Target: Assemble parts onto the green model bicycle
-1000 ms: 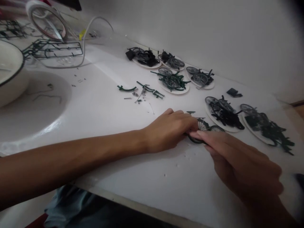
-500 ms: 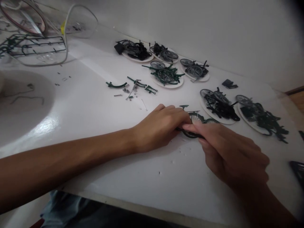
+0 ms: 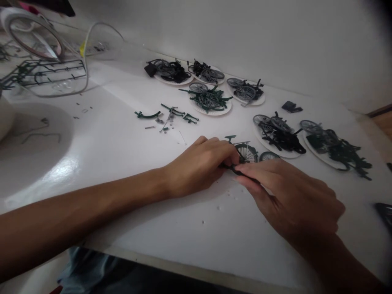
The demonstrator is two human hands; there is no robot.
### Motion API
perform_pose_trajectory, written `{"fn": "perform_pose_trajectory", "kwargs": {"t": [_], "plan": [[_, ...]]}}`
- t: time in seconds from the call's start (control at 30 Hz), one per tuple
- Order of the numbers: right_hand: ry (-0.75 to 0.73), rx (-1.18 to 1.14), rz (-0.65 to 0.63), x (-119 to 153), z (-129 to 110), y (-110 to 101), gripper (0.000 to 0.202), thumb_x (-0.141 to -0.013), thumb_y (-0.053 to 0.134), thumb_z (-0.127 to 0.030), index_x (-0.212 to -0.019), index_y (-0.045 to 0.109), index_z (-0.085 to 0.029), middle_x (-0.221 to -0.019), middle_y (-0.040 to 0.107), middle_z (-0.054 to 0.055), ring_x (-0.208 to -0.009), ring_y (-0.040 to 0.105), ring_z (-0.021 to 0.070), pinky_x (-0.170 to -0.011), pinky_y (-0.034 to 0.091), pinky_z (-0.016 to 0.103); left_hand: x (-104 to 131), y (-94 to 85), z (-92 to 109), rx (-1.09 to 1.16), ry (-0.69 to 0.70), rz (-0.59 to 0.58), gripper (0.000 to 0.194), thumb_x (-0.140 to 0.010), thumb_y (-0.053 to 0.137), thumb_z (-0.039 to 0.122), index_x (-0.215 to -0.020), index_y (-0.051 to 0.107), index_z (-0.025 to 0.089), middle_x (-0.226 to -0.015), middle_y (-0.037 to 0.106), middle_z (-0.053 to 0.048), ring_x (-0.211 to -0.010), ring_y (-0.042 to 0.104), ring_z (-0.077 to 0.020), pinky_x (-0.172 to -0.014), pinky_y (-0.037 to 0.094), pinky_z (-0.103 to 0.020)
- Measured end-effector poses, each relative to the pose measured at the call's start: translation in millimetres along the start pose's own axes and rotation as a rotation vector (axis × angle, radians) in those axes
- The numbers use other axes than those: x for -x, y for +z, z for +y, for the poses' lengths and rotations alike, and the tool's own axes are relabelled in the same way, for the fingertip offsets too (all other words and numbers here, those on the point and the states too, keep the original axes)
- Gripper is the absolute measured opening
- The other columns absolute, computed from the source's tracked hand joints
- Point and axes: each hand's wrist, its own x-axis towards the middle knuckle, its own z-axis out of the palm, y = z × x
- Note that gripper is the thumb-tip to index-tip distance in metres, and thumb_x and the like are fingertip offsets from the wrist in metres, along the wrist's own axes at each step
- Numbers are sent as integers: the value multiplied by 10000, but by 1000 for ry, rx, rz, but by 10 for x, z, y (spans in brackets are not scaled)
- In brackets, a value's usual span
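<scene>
My left hand (image 3: 203, 165) is closed, its fingertips gripping one end of a slim dark part (image 3: 245, 174). From the right, my right hand (image 3: 290, 196) pinches the same part between thumb and forefinger. Fingers cover most of it, so its exact kind is hidden. Just behind my hands is a small green model bicycle (image 3: 246, 152), with its saddle, rack and spoked wheels partly visible. Whether the dark part joins this model cannot be made out. Loose green model pieces (image 3: 148, 115) and tiny grey bits lie farther left on the white table (image 3: 171, 228).
Several paper plates hold model bicycle parts, such as a green set (image 3: 210, 98) and a black set (image 3: 278, 132). A small black piece (image 3: 290, 107) lies by the wall. At the far left are a green sprue frame (image 3: 58, 69), a pale cable (image 3: 87, 49) and a round mirror-like ring (image 3: 32, 32).
The right hand has shifted slightly left, closer to the left hand, and its fingers have moved along the dark part. More of the model bicycle's wheel shows behind. The camera view has shifted a little.
</scene>
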Motion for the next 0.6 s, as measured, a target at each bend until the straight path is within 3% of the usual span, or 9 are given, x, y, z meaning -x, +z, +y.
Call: {"fn": "perform_pose_trajectory", "kwargs": {"t": [0.13, 0.3, 0.6], "plan": [[46, 78, -82, 28, -13, -31, 154, -898, 675, -242, -769, 609, -191, -726, 693, 14, -640, 641, 145, -566, 453, 274, -11, -3, 20, -17, -19, -1, 196, -846, 559, 56, -984, 555, 196, -972, 659, 9, -932, 577, -164, -850, 383, -319], [26, 223, -118, 19, 23, -39, 360, -952, 577, -260, -614, 476, -188, -525, 449, -32, -433, 405, 101, -440, 290, 293, -16, 14, 44, -39, -30, 10, 227, -837, 553, 30, -991, 547, 197, -977, 660, 15, -923, 579, -154, -829, 386, -314], [132, 196, -286, 55, -97, -211, 355, -997, 422, -308, -660, 479, -211, -520, 441, -33, -383, 456, 130, -407, 225, 299, -3, 41, 139, -197, -47, 20, 187, -885, 538, 65, -1013, 530, 201, -977, 661, 2, -906, 567, -174, -805, 390, -338]]}}
